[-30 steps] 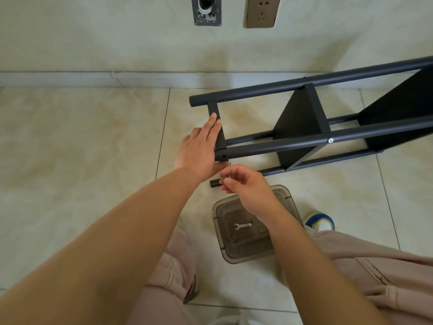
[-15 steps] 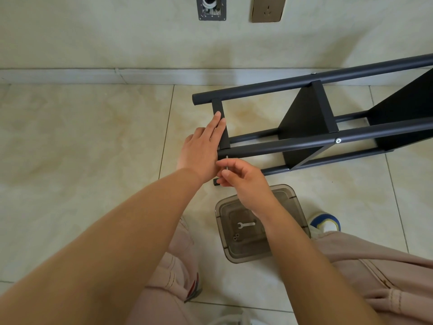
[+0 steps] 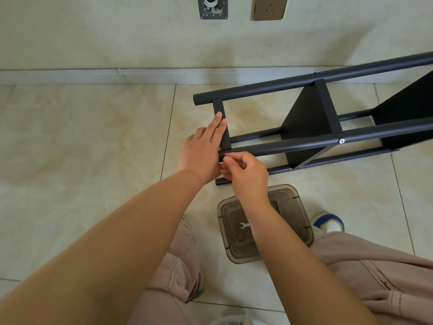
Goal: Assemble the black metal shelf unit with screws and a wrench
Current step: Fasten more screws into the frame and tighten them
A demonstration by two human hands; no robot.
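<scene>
left hand flat on shelf frame, right hand pinched – tube end

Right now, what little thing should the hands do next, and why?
Probably turn the screw in with the right hand, since its fingertips pinch something small right at the end of the near bar. The left hand lies flat on the short crosspiece, bracing it. The wrench lies in the plastic box, so finger-tightening likely comes first.

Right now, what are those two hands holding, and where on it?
The left hand lies flat on the short end crossbar of the black shelf frame, steadying it. The right hand pinches something small, probably a screw, at the rail's end.
</scene>
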